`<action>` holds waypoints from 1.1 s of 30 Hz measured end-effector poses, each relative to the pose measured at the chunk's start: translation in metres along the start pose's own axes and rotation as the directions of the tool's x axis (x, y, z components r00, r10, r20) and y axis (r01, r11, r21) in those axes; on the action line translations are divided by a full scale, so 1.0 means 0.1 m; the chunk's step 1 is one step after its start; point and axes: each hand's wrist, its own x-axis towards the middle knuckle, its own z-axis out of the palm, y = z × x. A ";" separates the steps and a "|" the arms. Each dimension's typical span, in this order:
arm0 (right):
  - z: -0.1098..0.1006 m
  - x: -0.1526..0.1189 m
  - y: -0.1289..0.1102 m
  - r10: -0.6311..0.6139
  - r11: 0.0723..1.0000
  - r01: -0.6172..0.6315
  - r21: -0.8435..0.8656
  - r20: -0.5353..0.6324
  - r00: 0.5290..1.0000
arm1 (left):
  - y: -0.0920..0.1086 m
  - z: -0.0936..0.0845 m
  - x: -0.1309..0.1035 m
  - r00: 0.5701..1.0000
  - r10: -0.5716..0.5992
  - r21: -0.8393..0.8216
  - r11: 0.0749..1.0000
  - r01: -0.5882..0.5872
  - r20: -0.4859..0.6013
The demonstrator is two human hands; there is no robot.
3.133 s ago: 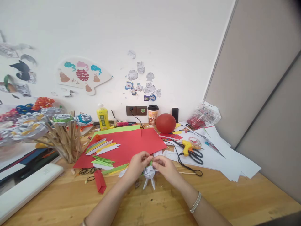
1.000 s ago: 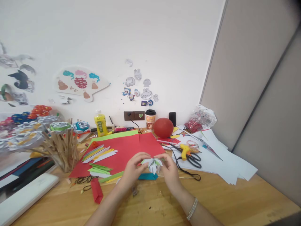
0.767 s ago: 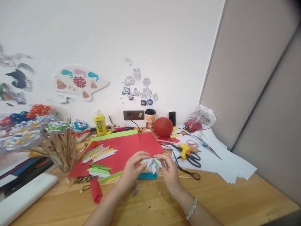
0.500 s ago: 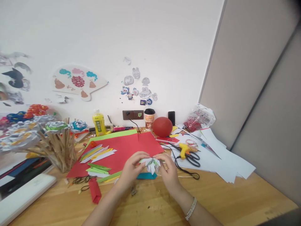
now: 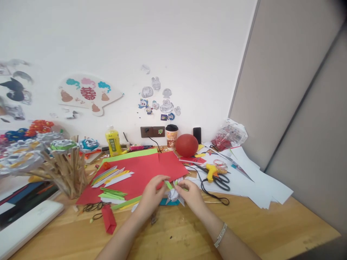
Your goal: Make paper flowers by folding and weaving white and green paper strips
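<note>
Between my hands is a folded paper flower (image 5: 173, 195) with white petals and some bright green ones, held just above the table. My left hand (image 5: 155, 192) pinches a green petal on its left side. My right hand (image 5: 189, 192) grips the flower from the right, thumb and fingers together at its upper edge. Behind and under the flower lies a teal paper piece (image 5: 169, 202), partly covered by it. Folded green paper strips (image 5: 114, 193) lie left of my left hand, close to a red folded paper piece (image 5: 108, 219).
A yellow glue gun (image 5: 211, 172) and black-handled scissors (image 5: 223, 181) lie on white paper to the right. Red sheets (image 5: 143, 169) spread behind my hands. A red balloon (image 5: 187, 145), a paper cup (image 5: 171, 139) and a yellow bottle (image 5: 113, 142) stand at the wall.
The flower has been turned and tilted, so green petals now show at its top. My left fingers have moved onto a green petal; my right hand has shifted slightly left over the flower.
</note>
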 end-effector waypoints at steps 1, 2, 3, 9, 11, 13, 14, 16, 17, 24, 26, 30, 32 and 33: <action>0.00 0.00 0.01 0.003 1.000 -0.003 0.003 -0.002 1.000 | 0.02 -0.02 0.00 0.998 0.046 0.057 0.997 -0.048 0.033; 0.01 -0.01 0.01 -0.004 1.000 0.004 0.003 -0.005 1.000 | 0.04 -0.02 0.00 0.995 0.078 0.110 0.990 -0.085 0.067; 0.01 -0.01 0.01 -0.019 1.000 0.019 -0.001 -0.006 1.000 | 0.06 -0.03 0.00 0.991 0.101 0.160 0.980 -0.115 0.090; 0.05 -0.02 0.03 -0.114 0.993 0.115 0.042 -0.028 0.993 | 0.06 0.03 -0.02 0.985 0.143 0.221 0.962 -0.160 0.093; 0.05 -0.01 0.04 -0.136 0.990 0.136 0.034 -0.020 0.991 | 0.06 0.03 -0.02 0.988 0.108 0.194 0.973 -0.128 0.111; 0.04 -0.01 0.03 -0.144 0.990 0.144 0.005 -0.013 0.990 | 0.07 0.01 -0.02 0.990 0.075 0.175 0.980 -0.095 0.122; 0.03 -0.01 0.03 -0.139 0.990 0.139 -0.011 -0.016 0.990 | 0.07 0.01 -0.02 0.990 0.065 0.167 0.982 -0.086 0.127; 0.02 -0.01 0.03 -0.128 0.991 0.127 -0.034 -0.018 0.992 | 0.07 0.00 -0.02 0.990 0.054 0.151 0.986 -0.074 0.133; 0.02 -0.01 0.03 -0.125 0.992 0.124 -0.040 -0.017 0.992 | 0.06 0.00 -0.02 0.990 0.048 0.143 0.987 -0.067 0.131; 0.02 0.00 0.04 -0.147 0.987 0.144 -0.067 -0.029 0.989 | -0.01 0.07 -0.03 0.997 -0.017 0.062 0.998 0.012 0.080; 0.00 0.00 0.01 -0.165 0.984 0.164 -0.062 -0.013 0.986 | -0.01 0.08 -0.03 0.996 -0.030 0.008 1.000 0.030 0.080; -0.06 0.02 -0.04 -0.128 0.991 0.123 0.050 0.113 0.985 | -0.01 0.05 -0.03 0.986 -0.056 -0.125 0.989 0.076 0.154; -0.09 0.04 -0.03 -0.071 0.990 0.042 0.138 0.212 0.975 | 0.00 0.02 -0.01 0.969 -0.062 -0.199 0.974 0.111 0.239; -0.11 0.04 -0.02 -0.043 0.984 -0.004 0.180 0.254 0.966 | 0.00 0.01 -0.01 0.957 -0.067 -0.232 0.963 0.135 0.282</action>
